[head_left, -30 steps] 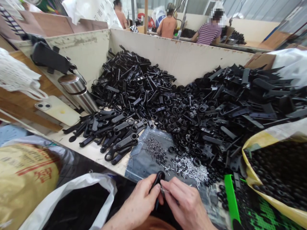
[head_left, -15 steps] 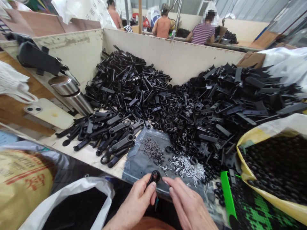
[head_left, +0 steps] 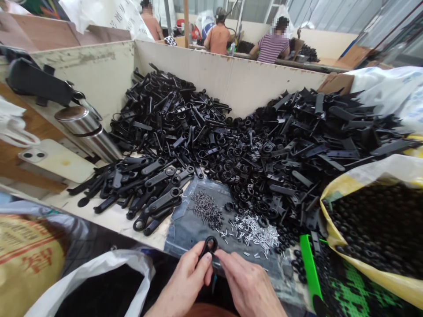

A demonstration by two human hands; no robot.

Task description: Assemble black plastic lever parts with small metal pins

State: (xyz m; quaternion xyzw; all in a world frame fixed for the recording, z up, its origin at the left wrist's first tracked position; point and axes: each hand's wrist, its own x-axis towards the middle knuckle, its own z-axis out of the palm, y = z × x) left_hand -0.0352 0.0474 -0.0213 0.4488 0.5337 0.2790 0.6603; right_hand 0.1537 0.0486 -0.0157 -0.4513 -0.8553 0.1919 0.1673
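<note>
A black plastic handle with a ring-shaped end (head_left: 209, 245) is gripped by my left hand (head_left: 189, 275), thumb on top, ring pointing away from me. Close against the ring's right side are the fingertips of my right hand (head_left: 246, 279), fingers curled and pressed together. Whatever lies between those fingertips is hidden. Just beyond my hands, a dark plastic sheet (head_left: 188, 224) bears a heap of small springs (head_left: 206, 209) and a heap of silver pins (head_left: 257, 231). Similar ring-ended black handles (head_left: 158, 176) lie stacked to the left.
Behind are large piles of black parts (head_left: 175, 110) and flat black pieces (head_left: 317, 127). A steel flask (head_left: 89, 132) and phone (head_left: 62, 160) sit left. Right stand a yellow-edged sack (head_left: 333, 220) and green basket (head_left: 310, 268); a white sack (head_left: 95, 264) is lower left. Several people work beyond.
My right hand has moved left, its fingertips now up against the ring of the handle. My left hand keeps its grip. The whole view has shifted slightly.
</note>
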